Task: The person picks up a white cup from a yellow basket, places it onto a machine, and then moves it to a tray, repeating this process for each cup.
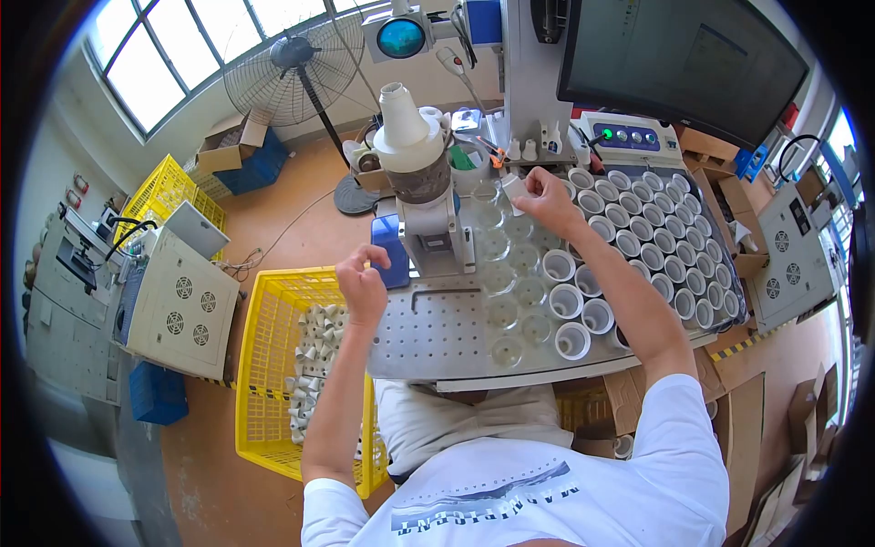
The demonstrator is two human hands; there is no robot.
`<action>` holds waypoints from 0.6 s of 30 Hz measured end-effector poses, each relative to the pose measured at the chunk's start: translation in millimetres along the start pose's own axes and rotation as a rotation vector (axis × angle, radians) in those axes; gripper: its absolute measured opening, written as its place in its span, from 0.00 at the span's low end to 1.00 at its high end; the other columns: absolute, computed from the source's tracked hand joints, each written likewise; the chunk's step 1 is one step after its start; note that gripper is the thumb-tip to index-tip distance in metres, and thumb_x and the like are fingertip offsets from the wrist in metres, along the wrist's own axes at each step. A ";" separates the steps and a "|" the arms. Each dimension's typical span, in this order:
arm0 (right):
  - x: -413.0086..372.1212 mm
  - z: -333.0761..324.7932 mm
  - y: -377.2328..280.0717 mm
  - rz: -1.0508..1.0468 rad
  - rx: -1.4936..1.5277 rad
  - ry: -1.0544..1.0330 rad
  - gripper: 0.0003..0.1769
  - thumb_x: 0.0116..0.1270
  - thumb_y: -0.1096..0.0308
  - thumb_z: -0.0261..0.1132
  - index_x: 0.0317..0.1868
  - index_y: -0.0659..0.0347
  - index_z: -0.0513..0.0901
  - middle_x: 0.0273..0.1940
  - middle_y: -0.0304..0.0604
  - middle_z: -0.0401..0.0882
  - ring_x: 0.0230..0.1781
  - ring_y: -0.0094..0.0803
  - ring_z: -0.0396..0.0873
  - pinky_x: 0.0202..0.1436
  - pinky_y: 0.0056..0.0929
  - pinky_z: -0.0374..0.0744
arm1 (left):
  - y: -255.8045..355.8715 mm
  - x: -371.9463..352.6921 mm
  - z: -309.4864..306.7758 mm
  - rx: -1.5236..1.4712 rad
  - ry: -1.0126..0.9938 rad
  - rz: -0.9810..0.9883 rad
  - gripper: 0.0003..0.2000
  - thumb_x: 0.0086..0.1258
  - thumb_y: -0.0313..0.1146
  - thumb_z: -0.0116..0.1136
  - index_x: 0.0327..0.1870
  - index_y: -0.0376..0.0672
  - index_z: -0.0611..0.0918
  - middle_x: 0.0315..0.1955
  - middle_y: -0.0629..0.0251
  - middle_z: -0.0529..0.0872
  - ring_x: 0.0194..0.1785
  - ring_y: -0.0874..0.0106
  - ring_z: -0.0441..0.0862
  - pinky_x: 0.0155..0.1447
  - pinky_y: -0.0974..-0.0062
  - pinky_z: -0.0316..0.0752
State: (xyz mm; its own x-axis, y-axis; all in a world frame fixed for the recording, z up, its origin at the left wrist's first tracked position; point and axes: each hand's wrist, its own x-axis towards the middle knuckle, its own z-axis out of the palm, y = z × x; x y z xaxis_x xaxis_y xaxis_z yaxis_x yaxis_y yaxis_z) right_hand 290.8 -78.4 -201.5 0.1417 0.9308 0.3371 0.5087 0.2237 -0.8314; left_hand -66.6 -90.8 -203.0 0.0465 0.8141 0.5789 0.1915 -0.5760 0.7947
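My right hand [547,202] pinches a small white cup [516,193] between thumb and fingertips, above the far end of some clear cups [501,313]. To its right stand rows of white cups [629,242]. My left hand [364,281] hovers over the left edge of the metal plate [424,333], near a blue block [390,251]. Its fingers are curled in, and I see nothing between them. Between my hands rises a machine fixture with a dark band [421,185], topped by a white stepped cone [406,132]. A hex key [444,291] lies on the plate.
A yellow basket [262,365] with many small white pieces stands at my left. Above the fixture hangs a lens head [401,38]. A monitor [679,64] juts over the back right, near a control box [629,137]. A fan [293,56] stands behind.
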 end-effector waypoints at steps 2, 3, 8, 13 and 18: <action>-0.2 -0.3 -0.2 0.001 -0.007 0.002 0.18 0.51 0.65 0.74 0.30 0.60 0.70 0.27 0.34 0.67 0.30 0.24 0.65 0.35 0.26 0.69 | 28.1 30.4 -5.6 0.045 0.031 -0.031 0.10 0.48 0.23 0.37 0.19 0.29 0.75 0.24 0.58 0.82 0.34 0.70 0.79 0.49 0.76 0.73; 0.4 0.0 0.4 0.005 0.011 0.004 0.18 0.51 0.65 0.74 0.30 0.60 0.70 0.27 0.34 0.68 0.29 0.24 0.65 0.34 0.26 0.69 | 37.8 47.7 -7.3 0.044 0.056 0.009 0.12 0.49 0.23 0.37 0.21 0.28 0.77 0.25 0.58 0.83 0.35 0.71 0.79 0.49 0.76 0.73; 16.0 0.9 -24.0 0.015 0.113 0.098 0.18 0.53 0.64 0.77 0.27 0.61 0.74 0.26 0.34 0.73 0.27 0.21 0.68 0.32 0.26 0.69 | 91.3 140.7 10.4 0.223 0.170 0.208 0.13 0.55 0.25 0.41 0.28 0.30 0.82 0.27 0.58 0.85 0.35 0.67 0.80 0.49 0.75 0.74; 56.7 -5.6 -130.1 -0.153 0.349 0.223 0.17 0.56 0.63 0.77 0.30 0.61 0.76 0.27 0.33 0.74 0.28 0.19 0.69 0.31 0.23 0.71 | 138.2 183.9 58.4 -0.327 -0.095 -0.311 0.17 0.59 0.26 0.39 0.26 0.33 0.85 0.29 0.58 0.87 0.39 0.72 0.81 0.49 0.77 0.74; 66.2 31.2 -198.4 -0.345 0.495 0.164 0.18 0.57 0.63 0.78 0.32 0.62 0.77 0.28 0.35 0.75 0.30 0.20 0.72 0.34 0.22 0.73 | 142.5 172.1 24.1 -0.037 -0.088 0.287 0.15 0.55 0.27 0.42 0.17 0.35 0.83 0.20 0.63 0.84 0.28 0.76 0.78 0.34 0.77 0.72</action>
State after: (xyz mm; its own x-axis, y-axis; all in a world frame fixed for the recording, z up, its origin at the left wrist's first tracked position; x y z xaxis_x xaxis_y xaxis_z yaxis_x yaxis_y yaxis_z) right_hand 172.8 -52.2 -28.0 0.1882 0.7332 0.6534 0.0998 0.6476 -0.7554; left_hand -7.7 -31.0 5.4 0.1789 0.6197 0.7642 0.1225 -0.7847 0.6076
